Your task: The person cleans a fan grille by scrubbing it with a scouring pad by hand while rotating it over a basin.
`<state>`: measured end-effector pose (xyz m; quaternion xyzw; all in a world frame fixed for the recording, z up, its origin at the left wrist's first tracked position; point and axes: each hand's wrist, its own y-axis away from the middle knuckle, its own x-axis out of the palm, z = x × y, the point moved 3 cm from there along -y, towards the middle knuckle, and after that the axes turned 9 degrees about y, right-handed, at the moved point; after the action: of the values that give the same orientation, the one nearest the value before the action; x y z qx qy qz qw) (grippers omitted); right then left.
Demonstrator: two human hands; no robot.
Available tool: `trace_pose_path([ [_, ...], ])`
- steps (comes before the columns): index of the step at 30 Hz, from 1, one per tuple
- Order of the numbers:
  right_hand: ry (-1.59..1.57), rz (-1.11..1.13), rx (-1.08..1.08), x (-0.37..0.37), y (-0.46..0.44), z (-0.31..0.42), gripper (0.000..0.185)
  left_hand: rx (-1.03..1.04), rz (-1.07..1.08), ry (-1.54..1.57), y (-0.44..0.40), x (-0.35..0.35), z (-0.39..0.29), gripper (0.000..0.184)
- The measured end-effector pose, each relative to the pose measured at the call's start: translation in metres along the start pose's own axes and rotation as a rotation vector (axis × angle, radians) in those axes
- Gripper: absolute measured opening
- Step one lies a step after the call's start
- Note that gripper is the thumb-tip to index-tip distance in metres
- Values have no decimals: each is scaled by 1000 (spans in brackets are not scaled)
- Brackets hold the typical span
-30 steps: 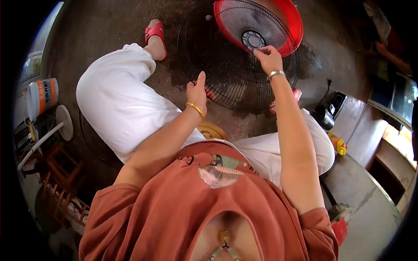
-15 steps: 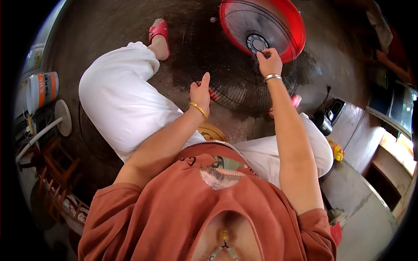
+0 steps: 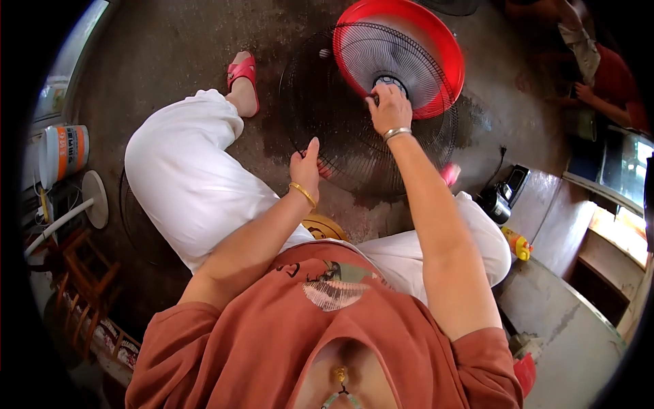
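A round black wire fan guard (image 3: 351,174) is held tilted in front of me over the wet floor. My left hand (image 3: 306,169) grips its near left rim, thumb pointing up. My right hand (image 3: 393,112) is at the guard's round centre hub (image 3: 390,82), covering part of it. Its fingers are bent closed, with a small dark thing showing by the fingertips that I cannot make out. Behind the guard's upper right part is a large red basin (image 3: 446,54), seen partly through the wires.
A yellow-brown round stool (image 3: 323,227) shows between my legs. To the left are a white bucket (image 3: 65,153) and a wooden chair (image 3: 88,273). A black-and-silver appliance (image 3: 499,201) and a yellow bottle (image 3: 518,244) lie right. Another person (image 3: 606,88) is at upper right.
My right hand has moved left across the guard and now covers part of the hub. My left hand keeps its hold on the rim. The whole view has shifted slightly.
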<state>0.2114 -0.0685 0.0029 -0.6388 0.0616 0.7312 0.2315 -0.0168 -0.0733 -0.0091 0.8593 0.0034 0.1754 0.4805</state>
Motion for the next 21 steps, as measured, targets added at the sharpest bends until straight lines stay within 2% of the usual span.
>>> trace_pose_path([
  [1,-35,3,50,-7,-7,-4,21,-1,-5,3,3,1,-1,41],
  [3,-287,36,333,-21,-16,-19,24,0,32,2,8,4,-6,43],
  [5,-548,127,494,-14,-13,-46,34,-5,39,13,8,1,-4,44],
  [7,-448,170,520,-26,-2,-48,36,-3,29,42,3,1,-1,43],
  [9,-347,235,345,-28,18,-42,33,-22,46,47,2,0,1,44],
  [11,-245,368,388,-42,40,-19,31,-22,28,44,2,1,1,44],
  [12,-252,352,389,-52,48,-12,28,-12,16,32,4,0,0,45],
  [17,-282,19,149,-89,131,46,17,0,23,48,4,2,-4,47],
  [21,-260,-81,209,-95,151,49,18,8,32,13,7,4,-2,49],
])
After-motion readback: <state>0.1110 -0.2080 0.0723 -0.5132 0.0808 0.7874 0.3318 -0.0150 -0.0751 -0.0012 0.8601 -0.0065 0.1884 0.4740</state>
